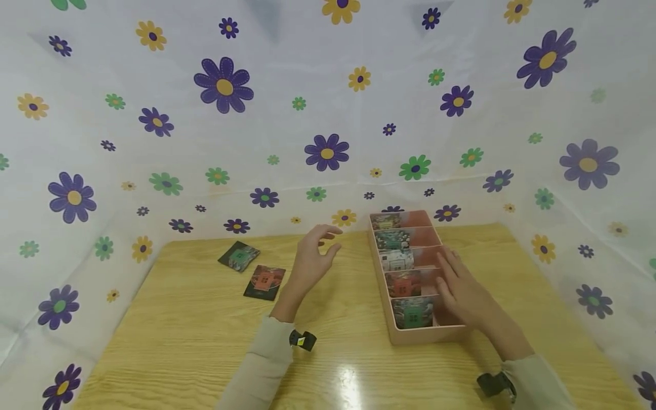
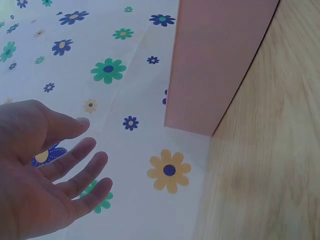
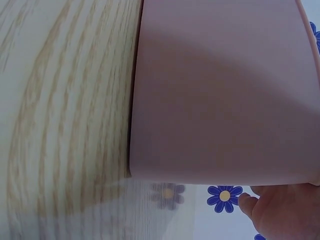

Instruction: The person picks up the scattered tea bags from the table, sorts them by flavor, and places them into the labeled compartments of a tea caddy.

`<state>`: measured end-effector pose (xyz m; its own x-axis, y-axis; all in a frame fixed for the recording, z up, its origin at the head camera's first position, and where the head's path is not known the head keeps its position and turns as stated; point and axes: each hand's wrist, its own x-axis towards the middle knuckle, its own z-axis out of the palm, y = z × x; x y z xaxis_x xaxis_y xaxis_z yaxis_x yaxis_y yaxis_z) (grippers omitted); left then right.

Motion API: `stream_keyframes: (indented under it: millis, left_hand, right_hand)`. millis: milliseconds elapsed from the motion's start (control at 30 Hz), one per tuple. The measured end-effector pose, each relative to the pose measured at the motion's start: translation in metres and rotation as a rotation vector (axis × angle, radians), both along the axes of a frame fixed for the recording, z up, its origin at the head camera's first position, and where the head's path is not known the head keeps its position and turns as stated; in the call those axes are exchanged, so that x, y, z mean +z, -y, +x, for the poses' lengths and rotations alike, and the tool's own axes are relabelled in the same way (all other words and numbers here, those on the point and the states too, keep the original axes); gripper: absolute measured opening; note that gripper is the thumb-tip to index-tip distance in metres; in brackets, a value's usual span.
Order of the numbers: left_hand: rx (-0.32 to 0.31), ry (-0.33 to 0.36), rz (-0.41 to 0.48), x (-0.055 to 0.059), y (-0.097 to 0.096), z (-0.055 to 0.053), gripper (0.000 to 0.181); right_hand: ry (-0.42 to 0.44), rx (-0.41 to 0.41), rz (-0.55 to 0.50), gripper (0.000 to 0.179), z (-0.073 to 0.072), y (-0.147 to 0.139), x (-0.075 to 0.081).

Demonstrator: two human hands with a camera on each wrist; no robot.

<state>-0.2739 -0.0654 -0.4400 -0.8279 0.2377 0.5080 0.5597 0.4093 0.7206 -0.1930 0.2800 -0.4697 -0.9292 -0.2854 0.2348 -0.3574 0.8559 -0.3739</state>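
A long pink divided box (image 1: 427, 335) stands on the table, with small flat packets in its compartments. Nearest me is a green-labelled packet (image 1: 412, 313), then a red-labelled packet (image 1: 403, 283) and a whitish packet (image 1: 397, 260). My right hand (image 1: 463, 290) rests with extended fingers at the box's right rim; in the right wrist view the hand (image 3: 285, 212) shows beyond the box's edge. Left of the box, my left hand (image 1: 315, 250) hovers with loosely bent fingers, thumb apart, holding nothing. The left wrist view shows this hand (image 2: 45, 175) beside the box wall (image 2: 220, 55).
Two loose packets lie left of my left hand: a dark green-labelled packet (image 1: 239, 256) and, closer, a dark red-labelled packet (image 1: 264, 282). The wood-grain table (image 1: 195, 336) meets a white flower-print curtain (image 1: 287, 74) at the back and sides.
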Motion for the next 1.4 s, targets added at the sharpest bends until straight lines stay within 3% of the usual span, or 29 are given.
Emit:
stream_keyframes:
  millis: [200,400,633,800,1067,1167,1400]
  left_hand:
    - [0.003,0.028,-0.007,-0.004,0.021,0.011,0.029]
    - [0.056,0.024,0.002,-0.003,0.044,0.014,0.031]
    - [0.078,0.095,0.028,-0.002,0.068,0.023,0.032]
    - [0.115,0.102,-0.011,-0.009,0.086,0.023,0.033]
    - [0.187,0.135,0.016,-0.016,0.106,0.026,0.029]
    - [0.188,0.153,0.021,-0.02,0.111,0.027,0.029]
    - [0.189,0.214,-0.016,-0.034,0.127,0.017,0.031]
  right_hand:
    - [0.012,-0.005,0.001,0.061,0.004,-0.001,-0.002]
    - [-0.02,-0.001,0.001,0.059,0.001,0.0,-0.001]
    - [-0.024,-0.003,0.005,0.059,-0.001,-0.003,0.003]
    - [-0.001,0.004,0.003,0.059,0.0,-0.001,0.005]
    - [-0.014,0.017,-0.005,0.058,0.001,0.001,0.008]
    - [-0.004,0.009,0.001,0.058,0.002,0.001,0.006]
    - [-0.01,0.004,-0.007,0.058,0.002,0.0,0.004]
